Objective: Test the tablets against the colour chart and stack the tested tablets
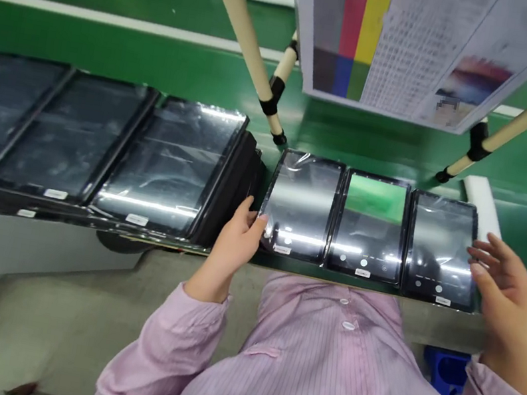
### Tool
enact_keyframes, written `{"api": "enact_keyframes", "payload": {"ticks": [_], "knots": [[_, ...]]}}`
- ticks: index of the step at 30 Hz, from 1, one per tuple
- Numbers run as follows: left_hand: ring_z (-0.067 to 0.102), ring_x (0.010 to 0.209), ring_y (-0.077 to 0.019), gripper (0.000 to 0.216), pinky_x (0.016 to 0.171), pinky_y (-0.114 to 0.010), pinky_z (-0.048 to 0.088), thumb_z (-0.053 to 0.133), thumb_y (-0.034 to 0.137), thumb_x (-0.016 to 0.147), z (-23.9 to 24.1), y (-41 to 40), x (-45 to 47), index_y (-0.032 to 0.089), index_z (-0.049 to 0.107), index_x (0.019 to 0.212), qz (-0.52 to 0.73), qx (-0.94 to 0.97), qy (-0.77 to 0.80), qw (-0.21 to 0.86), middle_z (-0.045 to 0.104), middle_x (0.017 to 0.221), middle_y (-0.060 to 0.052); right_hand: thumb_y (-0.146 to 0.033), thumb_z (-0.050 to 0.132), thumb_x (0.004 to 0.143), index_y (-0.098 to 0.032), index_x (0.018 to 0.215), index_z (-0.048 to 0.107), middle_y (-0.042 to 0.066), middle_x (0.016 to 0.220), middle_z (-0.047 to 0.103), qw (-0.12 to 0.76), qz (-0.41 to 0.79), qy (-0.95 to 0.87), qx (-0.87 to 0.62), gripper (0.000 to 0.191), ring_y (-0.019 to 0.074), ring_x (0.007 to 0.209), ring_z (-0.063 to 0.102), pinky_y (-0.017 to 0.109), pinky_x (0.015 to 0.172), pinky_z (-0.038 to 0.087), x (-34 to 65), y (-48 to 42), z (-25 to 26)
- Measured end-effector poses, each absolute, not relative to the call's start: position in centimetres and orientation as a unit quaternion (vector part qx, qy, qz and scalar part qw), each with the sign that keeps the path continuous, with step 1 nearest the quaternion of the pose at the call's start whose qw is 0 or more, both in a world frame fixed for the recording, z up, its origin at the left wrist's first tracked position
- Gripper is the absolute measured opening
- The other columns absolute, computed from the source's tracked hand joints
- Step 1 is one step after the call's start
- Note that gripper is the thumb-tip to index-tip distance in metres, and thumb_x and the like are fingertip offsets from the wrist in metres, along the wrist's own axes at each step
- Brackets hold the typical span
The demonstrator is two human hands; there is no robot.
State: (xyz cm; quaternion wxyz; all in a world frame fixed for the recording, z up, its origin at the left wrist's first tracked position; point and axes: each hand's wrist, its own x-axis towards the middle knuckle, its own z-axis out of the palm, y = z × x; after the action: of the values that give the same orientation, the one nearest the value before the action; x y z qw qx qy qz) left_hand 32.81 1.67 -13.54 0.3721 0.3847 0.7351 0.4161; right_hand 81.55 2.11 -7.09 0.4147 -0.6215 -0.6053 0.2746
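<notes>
Three tablets lie side by side on the green bench in front of me. My left hand (239, 237) is at the left edge of the left tablet (300, 204), thumb and forefinger apart; its other fingers are partly hidden. The middle tablet (370, 225) shows a bright green patch in the upper part of its screen, with round icons below. Beside the right edge of the right tablet (442, 247) is my right hand (506, 285), fingers spread, the tips at or touching that edge. Neither hand is closed around anything.
Stacks of dark tablets (168, 165) in film stand on the left. A printed board with a colour chart (395, 44) hangs on beige poles (244, 26) above the bench. A white block (483, 204) lies behind the right tablet. A blue crate (446, 373) is below the bench.
</notes>
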Motion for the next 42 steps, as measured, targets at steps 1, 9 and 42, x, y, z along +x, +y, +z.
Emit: {"api": "enact_keyframes", "payload": {"ticks": [1,9,42], "knots": [[0.07,0.119,-0.0294,0.074,0.116,-0.046,0.048,0.073,0.043,0.09,-13.1,2.0,32.7,0.016,0.055,0.156,0.434,0.375,0.731,0.37,0.076,0.12,-0.014,-0.053,0.076,0.091,-0.054,0.147,0.06,0.006,0.137,0.071,0.415,0.275,-0.621,-0.606,0.058,0.0371,0.127,0.071,0.068,0.106,0.06,81.1,2.3,-7.0],[0.076,0.084,-0.0264,0.06,0.072,-0.035,0.063,0.085,0.048,0.072,-8.4,4.2,34.7,0.014,0.077,0.121,0.526,0.289,0.618,0.508,0.081,0.093,-0.01,-0.06,0.071,0.093,-0.056,0.134,0.069,-0.002,0.126,0.075,0.367,0.363,-0.733,-0.442,0.041,0.0331,0.116,0.073,0.066,0.103,0.061,71.5,6.0,-7.0],[0.016,0.166,-0.047,0.142,0.132,-0.067,0.024,0.086,0.073,0.076,-5.1,0.9,41.8,0.028,-0.009,0.173,0.526,0.677,0.514,-0.022,0.013,0.178,-0.025,-0.087,0.065,0.082,-0.034,0.108,0.078,-0.003,0.136,0.076,0.622,0.564,-0.454,-0.298,0.061,0.0297,0.157,0.047,0.051,0.126,0.05,61.0,7.0,0.0]]}}
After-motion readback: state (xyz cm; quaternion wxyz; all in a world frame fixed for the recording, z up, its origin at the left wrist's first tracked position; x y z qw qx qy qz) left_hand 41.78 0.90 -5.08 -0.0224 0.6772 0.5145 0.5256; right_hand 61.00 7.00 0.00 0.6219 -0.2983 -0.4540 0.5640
